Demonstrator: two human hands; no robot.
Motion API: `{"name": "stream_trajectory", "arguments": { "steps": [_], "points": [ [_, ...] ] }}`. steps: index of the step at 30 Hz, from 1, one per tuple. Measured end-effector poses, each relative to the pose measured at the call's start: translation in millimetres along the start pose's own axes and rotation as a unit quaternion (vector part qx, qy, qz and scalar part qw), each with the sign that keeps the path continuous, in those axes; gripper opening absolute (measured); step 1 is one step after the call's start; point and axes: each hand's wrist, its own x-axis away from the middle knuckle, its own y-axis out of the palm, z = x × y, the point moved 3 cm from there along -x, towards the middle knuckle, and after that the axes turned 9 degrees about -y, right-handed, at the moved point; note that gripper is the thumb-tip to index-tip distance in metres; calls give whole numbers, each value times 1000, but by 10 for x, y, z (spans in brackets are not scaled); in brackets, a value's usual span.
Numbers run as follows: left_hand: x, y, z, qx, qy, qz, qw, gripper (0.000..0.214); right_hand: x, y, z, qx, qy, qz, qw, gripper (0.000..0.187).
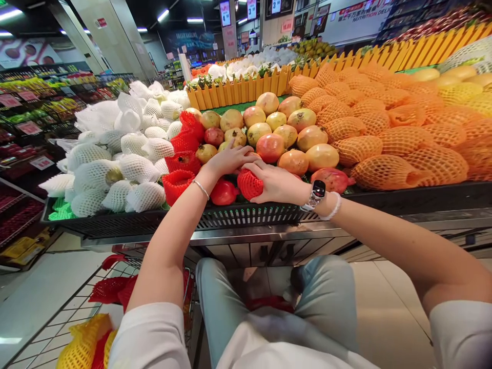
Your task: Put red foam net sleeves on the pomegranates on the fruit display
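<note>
The right hand (279, 183) curls its fingers round a red foam net (250, 185) above the black tray's (246, 218) front, apparently steadying it; whether the left hand's (227, 160) adjacent fingers grip anything cannot be told.

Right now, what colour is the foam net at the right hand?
Red; the foam net shows best in head view.

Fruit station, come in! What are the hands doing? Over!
Right hand gripping red-netted fruit. Left hand alongside, its grip hidden. Bare red fruit close on the netted one's left; no obstruction seen.
</note>
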Motion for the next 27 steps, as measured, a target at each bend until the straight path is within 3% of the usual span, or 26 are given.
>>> {"name": "stream_trajectory", "arguments": {
  "steps": [4,8,11,13,15,18,20,21,23,24,25,26,27],
  "points": [
    [-6,-12,-8,-6,-1,-8,1000,53,-37,19,-2,18,-18,-29,999,78],
    [-9,30,4,-18,-19,0,1000,49,-16,30,-3,64,17,-31,997,82],
    [9,33,-34,-1,-42,1,999,54,7,-1,64,27,28,-62,997,87],
    [109,-65,-44,30,-64,16,997,63,47,-64,94,-28,10,-74,997,98],
    [361,-267,17,63,-85,62,992,67,138,-172,51,-63,-19,-24,998,102],
    [1080,-577,252,96,-128,149,976,59,449,-317,-156,-92,-42,156,983,77],
    [1738,-599,432,107,-171,181,963,51,767,-274,-312,-165,-48,257,951,70],
    [2108,-528,496,111,-211,191,952,46,931,-184,-374,-210,-50,279,936,67],
    [2908,-235,553,116,-335,186,916,37,1201,163,-477,-284,-59,227,930,56],
    [3326,-19,552,119,-435,141,881,35,1300,398,-534,-318,-84,180,927,50],
    [3743,221,559,124,-543,70,828,35,1374,662,-588,-348,-98,135,922,43],
    [4134,460,598,135,-632,-7,763,36,1423,952,-622,-377,-63,93,919,34],
    [4443,662,679,142,-659,-52,737,36,1454,1231,-650,-405,-13,89,910,25]
  ]
}}
